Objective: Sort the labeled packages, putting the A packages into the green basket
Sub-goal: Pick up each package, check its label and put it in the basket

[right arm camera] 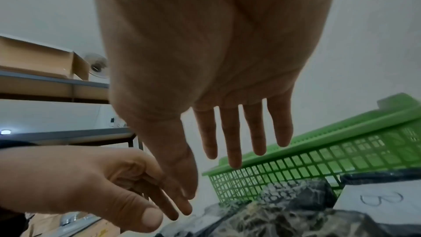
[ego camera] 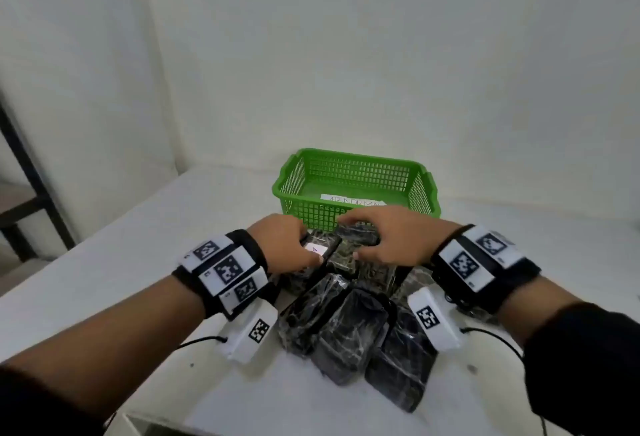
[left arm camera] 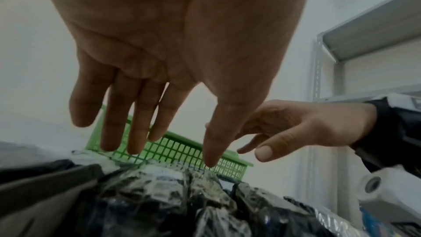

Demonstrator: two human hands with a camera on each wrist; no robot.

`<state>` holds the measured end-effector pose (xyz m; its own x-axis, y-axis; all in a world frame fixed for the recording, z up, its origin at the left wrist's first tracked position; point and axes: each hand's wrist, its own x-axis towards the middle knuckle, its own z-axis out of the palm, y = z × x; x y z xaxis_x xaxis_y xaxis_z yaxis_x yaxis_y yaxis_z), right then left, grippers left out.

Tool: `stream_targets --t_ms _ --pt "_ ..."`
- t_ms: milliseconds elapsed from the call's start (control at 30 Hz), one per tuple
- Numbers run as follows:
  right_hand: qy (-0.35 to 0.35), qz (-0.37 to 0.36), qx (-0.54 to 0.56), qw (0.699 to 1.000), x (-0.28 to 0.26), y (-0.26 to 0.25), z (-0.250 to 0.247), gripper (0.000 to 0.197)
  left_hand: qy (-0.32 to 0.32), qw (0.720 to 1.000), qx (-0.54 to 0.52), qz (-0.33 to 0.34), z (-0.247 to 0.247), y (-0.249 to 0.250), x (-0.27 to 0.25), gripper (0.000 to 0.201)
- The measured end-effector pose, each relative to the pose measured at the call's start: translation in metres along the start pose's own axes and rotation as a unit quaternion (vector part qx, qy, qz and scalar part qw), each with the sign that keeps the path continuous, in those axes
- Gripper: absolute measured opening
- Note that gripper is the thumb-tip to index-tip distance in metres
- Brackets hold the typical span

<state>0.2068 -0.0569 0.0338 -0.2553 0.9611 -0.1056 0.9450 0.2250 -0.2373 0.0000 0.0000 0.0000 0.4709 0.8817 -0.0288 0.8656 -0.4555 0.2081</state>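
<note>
While head view shows an A label (ego camera: 314, 249), right wrist shows B label (right arm camera: 380, 199).

A green basket (ego camera: 356, 186) stands on a white table (ego camera: 145, 238) near the wall, with a white paper slip (ego camera: 351, 199) lying inside it. In front of it lies a heap of dark, plastic-wrapped packages (ego camera: 349, 325). The left hand (ego camera: 282, 245) and right hand (ego camera: 388, 240) reach over the far end of the heap, close together. Between them one package shows a white label (ego camera: 316, 249) marked A. Both wrists carry bands with black-and-white square markers.
</note>
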Motion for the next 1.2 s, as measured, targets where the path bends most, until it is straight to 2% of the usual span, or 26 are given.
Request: stream_targets --t_ms 133,267,433,567,633,700,800,900,967,1067,1133,1200 --pt "-0.057 0.016 -0.04 0.997 0.024 -0.006 0.006 0.064 -0.041 0.998 0.044 -0.021 0.011 0.003 0.011 0.039" --pt "-0.078 0.029 -0.067 0.994 0.047 -0.009 0.011 0.063 -0.062 0.996 0.048 -0.037 0.018 0.007 0.022 0.05" --pt "-0.072 0.03 -0.054 0.995 0.06 -0.006 0.012 0.066 -0.02 0.999 -0.011 -0.04 0.01 0.003 0.025 0.046" --pt "-0.036 0.022 -0.012 0.999 0.062 0.002 0.009 0.069 0.027 0.993 -0.107 -0.041 -0.006 -0.011 0.019 0.041" --pt "-0.022 0.018 0.017 0.999 0.064 0.005 0.008 0.072 0.044 0.986 -0.157 -0.04 -0.015 -0.015 0.015 0.046" --pt "-0.004 0.008 0.073 0.997 0.064 0.007 0.006 0.07 0.058 0.977 -0.205 -0.03 -0.024 -0.022 0.012 0.047" --pt "0.051 -0.008 0.165 0.985 0.06 0.01 0.001 0.06 0.081 0.949 -0.306 -0.01 -0.03 -0.032 0.007 0.031" --pt "0.095 -0.019 0.244 0.965 0.053 0.013 -0.005 0.049 0.069 0.91 -0.409 0.015 -0.026 -0.042 0.004 0.042" --pt "0.122 -0.026 0.284 0.951 0.048 0.011 -0.007 0.044 0.064 0.896 -0.439 0.034 -0.022 -0.042 0.001 0.033" --pt "0.13 -0.026 0.336 0.932 0.042 0.006 -0.007 0.055 0.096 0.873 -0.476 0.046 -0.02 -0.04 0.0 0.023" --pt "0.138 -0.021 0.377 0.916 0.04 0.003 -0.005 0.064 0.1 0.862 -0.493 0.059 -0.021 -0.036 -0.002 0.025" --pt "0.163 -0.017 0.417 0.894 0.038 0.004 -0.002 0.057 0.09 0.846 -0.52 0.069 -0.021 -0.033 -0.002 0.035"
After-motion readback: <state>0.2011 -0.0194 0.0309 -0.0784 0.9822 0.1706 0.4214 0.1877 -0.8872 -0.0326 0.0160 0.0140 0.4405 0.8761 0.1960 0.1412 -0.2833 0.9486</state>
